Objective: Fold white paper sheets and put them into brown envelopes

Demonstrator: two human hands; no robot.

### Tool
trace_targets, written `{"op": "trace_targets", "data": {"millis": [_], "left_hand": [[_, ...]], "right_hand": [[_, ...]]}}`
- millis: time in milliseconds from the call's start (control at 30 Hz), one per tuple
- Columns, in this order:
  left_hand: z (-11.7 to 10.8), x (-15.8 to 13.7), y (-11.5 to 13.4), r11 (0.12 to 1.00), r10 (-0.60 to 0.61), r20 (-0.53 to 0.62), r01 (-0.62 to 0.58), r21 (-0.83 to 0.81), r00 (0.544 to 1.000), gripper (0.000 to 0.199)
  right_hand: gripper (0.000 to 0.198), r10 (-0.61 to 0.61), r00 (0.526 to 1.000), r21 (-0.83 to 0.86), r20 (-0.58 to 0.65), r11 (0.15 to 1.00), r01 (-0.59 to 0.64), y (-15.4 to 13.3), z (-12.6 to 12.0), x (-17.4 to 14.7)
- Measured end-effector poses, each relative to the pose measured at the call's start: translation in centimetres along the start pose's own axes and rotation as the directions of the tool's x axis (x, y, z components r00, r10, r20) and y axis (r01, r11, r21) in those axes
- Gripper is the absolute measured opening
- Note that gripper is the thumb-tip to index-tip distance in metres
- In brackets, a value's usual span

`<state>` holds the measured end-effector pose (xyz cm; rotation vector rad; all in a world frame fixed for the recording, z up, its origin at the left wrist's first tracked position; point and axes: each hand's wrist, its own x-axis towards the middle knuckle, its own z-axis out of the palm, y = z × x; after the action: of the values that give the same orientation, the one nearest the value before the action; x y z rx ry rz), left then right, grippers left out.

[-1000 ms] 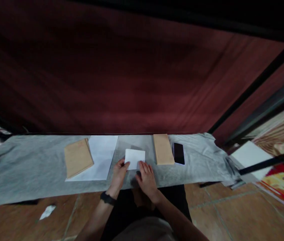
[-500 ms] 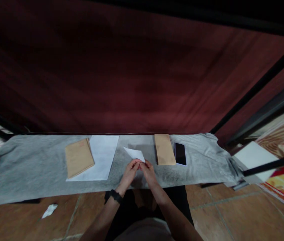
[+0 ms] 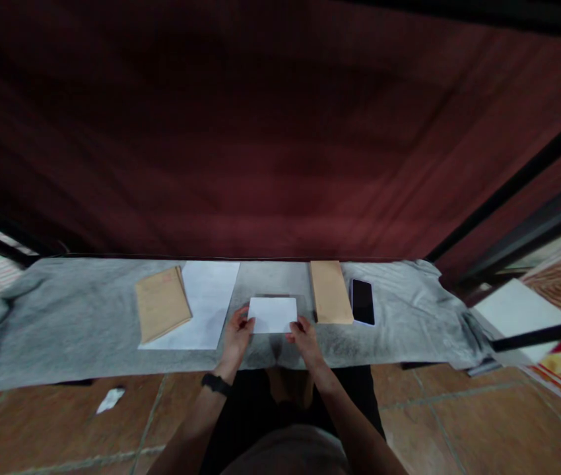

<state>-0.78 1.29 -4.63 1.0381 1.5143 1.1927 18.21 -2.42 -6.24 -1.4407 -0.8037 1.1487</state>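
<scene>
Holding white paper (image 3: 273, 315), left hand (image 3: 235, 335), right hand (image 3: 306, 338), now apart

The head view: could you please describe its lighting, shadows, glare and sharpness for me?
Head view, centre: a soft shadow lies along the far edge of the small white paper; head view, top: dim light leaves the red panel almost black; head view, right: the phone shows no strong glare; throughout the head view, fine detail is soft.
</scene>
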Motion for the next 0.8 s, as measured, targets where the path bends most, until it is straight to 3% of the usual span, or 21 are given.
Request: {"op": "trace_targets", "data": {"millis": [67, 133, 233, 300, 367, 500, 633, 800], "left_hand": [[-0.1, 0.0, -0.6, 0.987, 0.076, -0.028, -0.071, 0.142, 0.997, 0.042], [-0.1, -0.1, -1.1, 0.947, 0.137, -0.029, -0.122, 0.299, 0.990, 0.041], [-0.2, -0.4, -1.3, 0.848, 0.204, 0.008, -0.181, 0.498, 0.979, 0.042], [-0.3, -0.9, -1.4, 0.768, 0.247, 0.025, -0.211, 0.604, 0.969, 0.043], [-0.2, -1.4, -1.5, 0.669, 0.313, 0.039, -0.250, 0.700, 0.949, 0.044], [1.2, -2.6, -2.1, 0.478, 0.468, 0.181, -0.420, 0.771, 0.865, 0.043], [3.4, -3.5, -2.8, 0.364, 0.437, 0.447, -0.608, 0.706, 0.781, 0.047], [2.6, -3.1, -3.7, 0.314, 0.411, 0.426, -0.564, 0.764, 0.806, 0.055]], "right_hand": [[0.033, -0.073, 0.997, -0.114, -0.034, 0.991, 0.069, 0.4, -0.4, -0.3], [0.036, -0.264, 0.964, -0.351, -0.023, 0.905, 0.240, 0.7, -0.7, -0.7], [0.043, -0.525, 0.820, -0.662, 0.228, 0.534, 0.526, 1.2, -0.9, -1.6], [0.044, -0.540, 0.744, -0.714, 0.394, 0.330, 0.618, 1.5, -0.8, -2.1], [0.045, -0.510, 0.718, -0.744, 0.473, 0.206, 0.636, 1.9, -0.7, -2.5], [0.047, -0.460, 0.740, -0.789, 0.490, 0.127, 0.601, 2.2, -0.4, -2.8], [0.047, -0.441, 0.739, -0.791, 0.510, 0.099, 0.604, 2.4, -0.4, -2.8], [0.047, -0.466, 0.729, -0.790, 0.502, 0.095, 0.605, 2.7, -1.1, -2.4]]}}
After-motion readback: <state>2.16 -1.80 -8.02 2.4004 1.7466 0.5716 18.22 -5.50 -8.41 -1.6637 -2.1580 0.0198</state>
